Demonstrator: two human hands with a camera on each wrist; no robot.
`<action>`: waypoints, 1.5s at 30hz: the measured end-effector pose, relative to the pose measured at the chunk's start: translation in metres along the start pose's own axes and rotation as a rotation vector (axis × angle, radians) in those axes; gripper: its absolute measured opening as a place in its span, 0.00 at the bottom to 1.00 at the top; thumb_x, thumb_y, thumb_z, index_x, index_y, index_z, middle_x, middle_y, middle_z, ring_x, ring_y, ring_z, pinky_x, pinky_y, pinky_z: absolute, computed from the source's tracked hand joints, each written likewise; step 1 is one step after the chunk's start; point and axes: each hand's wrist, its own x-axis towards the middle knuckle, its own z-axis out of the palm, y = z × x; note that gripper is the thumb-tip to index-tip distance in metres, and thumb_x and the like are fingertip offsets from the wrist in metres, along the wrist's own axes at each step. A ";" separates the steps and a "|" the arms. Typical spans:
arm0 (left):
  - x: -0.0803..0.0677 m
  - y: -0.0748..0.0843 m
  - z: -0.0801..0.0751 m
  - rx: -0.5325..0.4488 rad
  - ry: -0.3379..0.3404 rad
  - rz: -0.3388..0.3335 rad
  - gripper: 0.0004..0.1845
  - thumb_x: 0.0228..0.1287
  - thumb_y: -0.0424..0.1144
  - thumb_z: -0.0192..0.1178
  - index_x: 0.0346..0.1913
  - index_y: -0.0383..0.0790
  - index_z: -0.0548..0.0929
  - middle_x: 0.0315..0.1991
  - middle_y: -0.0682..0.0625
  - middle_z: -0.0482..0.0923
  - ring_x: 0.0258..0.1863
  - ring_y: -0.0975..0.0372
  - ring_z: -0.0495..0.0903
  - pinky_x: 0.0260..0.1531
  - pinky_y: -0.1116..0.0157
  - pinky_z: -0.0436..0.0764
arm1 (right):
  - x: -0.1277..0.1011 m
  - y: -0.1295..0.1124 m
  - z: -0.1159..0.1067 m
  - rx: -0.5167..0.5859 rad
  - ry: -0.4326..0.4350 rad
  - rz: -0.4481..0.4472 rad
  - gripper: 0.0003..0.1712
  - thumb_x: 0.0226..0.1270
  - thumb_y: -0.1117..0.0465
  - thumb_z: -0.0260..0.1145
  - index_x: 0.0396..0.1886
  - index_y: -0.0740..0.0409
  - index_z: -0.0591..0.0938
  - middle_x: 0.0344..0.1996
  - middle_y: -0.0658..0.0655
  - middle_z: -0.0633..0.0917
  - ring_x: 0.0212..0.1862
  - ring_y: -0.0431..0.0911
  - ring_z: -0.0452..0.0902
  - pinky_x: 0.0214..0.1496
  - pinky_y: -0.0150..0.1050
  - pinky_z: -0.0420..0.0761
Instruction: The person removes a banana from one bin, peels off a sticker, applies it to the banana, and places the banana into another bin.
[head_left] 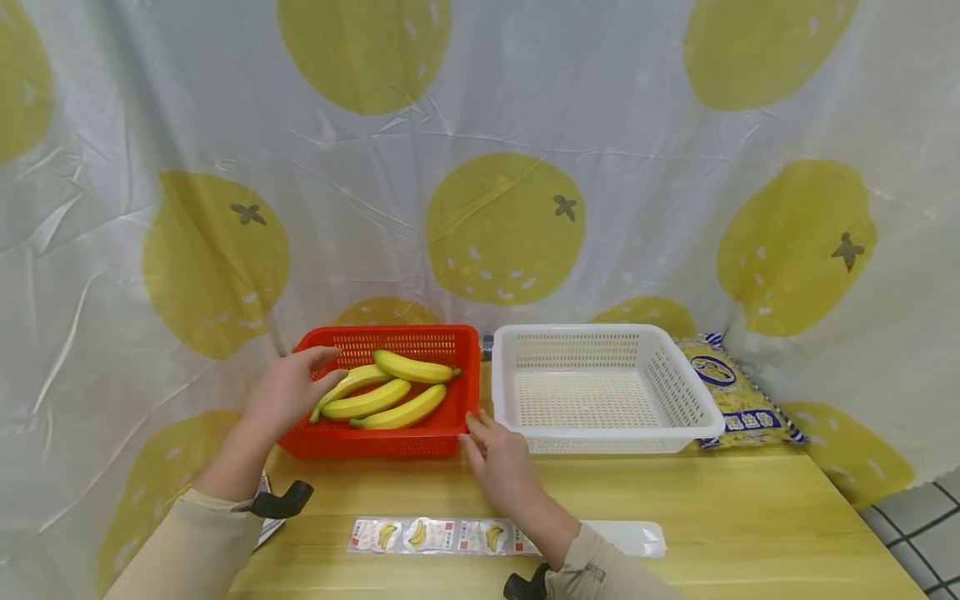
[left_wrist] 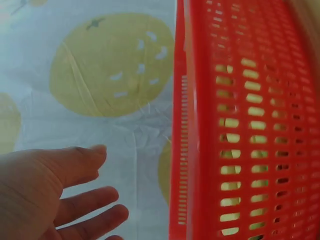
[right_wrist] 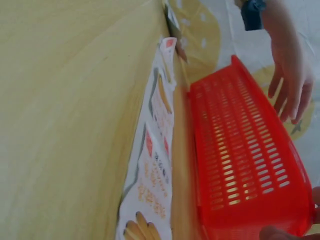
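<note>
A red basket (head_left: pixel 375 442) on the wooden table (head_left: pixel 712 517) holds several yellow bananas (head_left: pixel 382 392). My left hand (head_left: pixel 288 392) hovers over the basket's left rim with its fingers loosely spread, close to the banana tips and holding nothing. In the left wrist view the left hand (left_wrist: pixel 60 190) is apart from the red basket (left_wrist: pixel 250 125). My right hand (head_left: pixel 498 450) lies at the basket's front right corner, its fingertips (right_wrist: pixel 272 233) touching the red basket (right_wrist: pixel 245 150). The left hand (right_wrist: pixel 290 85) also shows there above the far rim.
An empty white basket (head_left: pixel 678 383) stands right beside the red one. A yellow printed packet (head_left: pixel 731 392) lies behind it. A strip of banana stickers (head_left: pixel 442 536) and a clear bag (head_left: pixel 630 537) lie near the front edge. A lemon-print curtain hangs behind.
</note>
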 end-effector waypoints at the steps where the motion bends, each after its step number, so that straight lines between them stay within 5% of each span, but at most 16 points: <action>1: 0.005 -0.004 0.000 -0.021 -0.031 -0.012 0.26 0.71 0.48 0.66 0.64 0.36 0.80 0.58 0.35 0.83 0.50 0.40 0.84 0.47 0.42 0.81 | 0.000 0.001 0.001 -0.001 0.003 -0.007 0.21 0.72 0.59 0.70 0.59 0.65 0.85 0.59 0.69 0.83 0.58 0.62 0.83 0.56 0.50 0.83; 9: 0.046 -0.027 -0.011 -0.080 -0.154 -0.064 0.24 0.72 0.45 0.64 0.61 0.29 0.81 0.55 0.32 0.84 0.55 0.38 0.82 0.53 0.41 0.79 | 0.000 0.006 0.008 -0.094 0.065 -0.079 0.20 0.68 0.56 0.73 0.56 0.60 0.88 0.60 0.68 0.83 0.55 0.61 0.85 0.55 0.48 0.84; 16: 0.072 -0.041 -0.021 0.032 -0.057 -0.083 0.20 0.74 0.48 0.62 0.59 0.37 0.84 0.53 0.35 0.85 0.53 0.39 0.81 0.51 0.38 0.77 | 0.004 0.005 0.011 -0.067 0.104 -0.076 0.20 0.67 0.52 0.73 0.53 0.60 0.89 0.57 0.66 0.85 0.58 0.57 0.84 0.57 0.46 0.83; 23: 0.072 -0.067 0.004 0.130 -0.053 0.008 0.16 0.69 0.50 0.68 0.49 0.42 0.88 0.42 0.43 0.88 0.42 0.45 0.85 0.41 0.42 0.80 | 0.003 0.005 0.013 -0.066 0.121 -0.098 0.20 0.65 0.53 0.75 0.51 0.61 0.89 0.56 0.67 0.85 0.56 0.58 0.85 0.54 0.44 0.84; 29: 0.074 -0.075 0.012 0.154 -0.063 0.006 0.11 0.68 0.48 0.69 0.43 0.44 0.88 0.38 0.46 0.88 0.38 0.49 0.84 0.38 0.44 0.80 | 0.003 0.008 0.013 -0.079 0.136 -0.105 0.20 0.65 0.53 0.75 0.52 0.60 0.89 0.56 0.67 0.85 0.54 0.58 0.86 0.54 0.44 0.84; 37: 0.070 -0.076 0.018 0.125 -0.334 0.015 0.18 0.62 0.40 0.72 0.50 0.32 0.86 0.48 0.35 0.86 0.47 0.41 0.82 0.48 0.42 0.80 | 0.004 0.009 0.013 -0.080 0.131 -0.104 0.20 0.65 0.53 0.75 0.51 0.60 0.90 0.55 0.66 0.86 0.55 0.57 0.86 0.54 0.44 0.84; 45: 0.062 -0.076 0.026 0.081 -0.372 -0.019 0.23 0.58 0.34 0.71 0.54 0.23 0.81 0.41 0.34 0.86 0.30 0.54 0.83 0.41 0.49 0.83 | 0.004 0.009 0.011 -0.060 0.131 -0.113 0.19 0.66 0.53 0.75 0.51 0.61 0.89 0.55 0.67 0.85 0.56 0.57 0.85 0.54 0.44 0.84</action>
